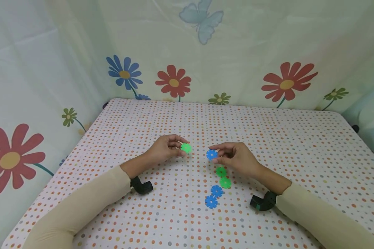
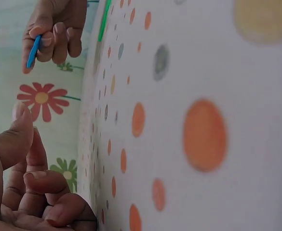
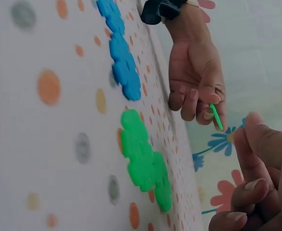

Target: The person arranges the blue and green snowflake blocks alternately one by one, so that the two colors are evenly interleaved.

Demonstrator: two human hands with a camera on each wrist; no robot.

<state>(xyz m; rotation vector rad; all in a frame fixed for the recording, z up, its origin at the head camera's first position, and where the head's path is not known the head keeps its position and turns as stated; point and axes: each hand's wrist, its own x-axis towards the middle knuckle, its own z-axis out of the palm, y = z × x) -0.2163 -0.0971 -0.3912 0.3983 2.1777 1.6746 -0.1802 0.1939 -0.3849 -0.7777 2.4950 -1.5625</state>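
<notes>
Between the thumb and fingers of my left hand [image 1: 166, 149] is a green notched plastic disc [image 1: 185, 148], like a snowflake building piece. Across from it, my right hand [image 1: 240, 157] pinches a blue disc [image 1: 211, 154] of the same shape. The two pieces are apart, raised over the table. In the left wrist view the blue disc [image 2: 33, 51] is edge-on. The right wrist view has the green disc [image 3: 216, 117] edge-on too. Below the right hand lie two green discs [image 1: 225, 182], touching or overlapping. Nearer the body are two blue discs [image 1: 211, 201], likewise close together.
A dotted cloth covers the table [image 1: 162, 214]. Flower-printed curtains [image 1: 237, 41] hang behind it and at both sides. Black wrist devices [image 1: 264, 201] sit below each sleeve cuff, close above the tabletop.
</notes>
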